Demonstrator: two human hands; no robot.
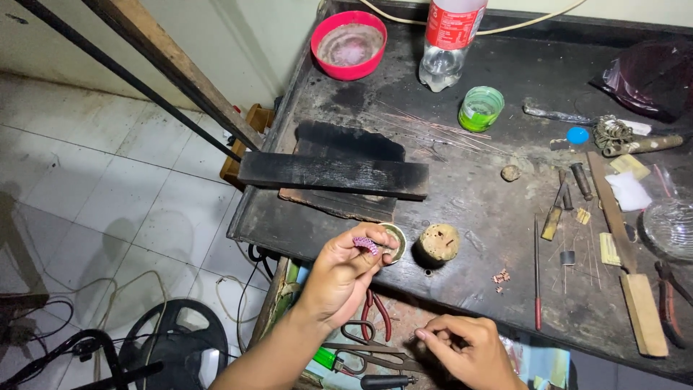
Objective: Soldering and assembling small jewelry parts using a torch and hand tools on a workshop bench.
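I am holding a small pink ridged band (366,244) in my left hand (345,274), just over the front edge of the black worktop (476,202). My thumb and fingers are pinching it at the tips, and the rest of my hand is curling loosely. The band is lying flat across my fingertips, with its long way going from left to right and its right end tipping a little toward a small round tin (394,243) at the front edge. A round cork lump (439,243) is sitting just beside the tin.

My right hand (465,348) is hanging lower, in front of the worktop, with the thumb and first finger pressing together. I cannot tell if anything is between them.

At the back edge a clear plastic bottle (446,45) with a red wrap label is standing. A pink bowl (349,45) is sitting near the back left corner. A green and white round tub (480,109) is sitting near the bottle
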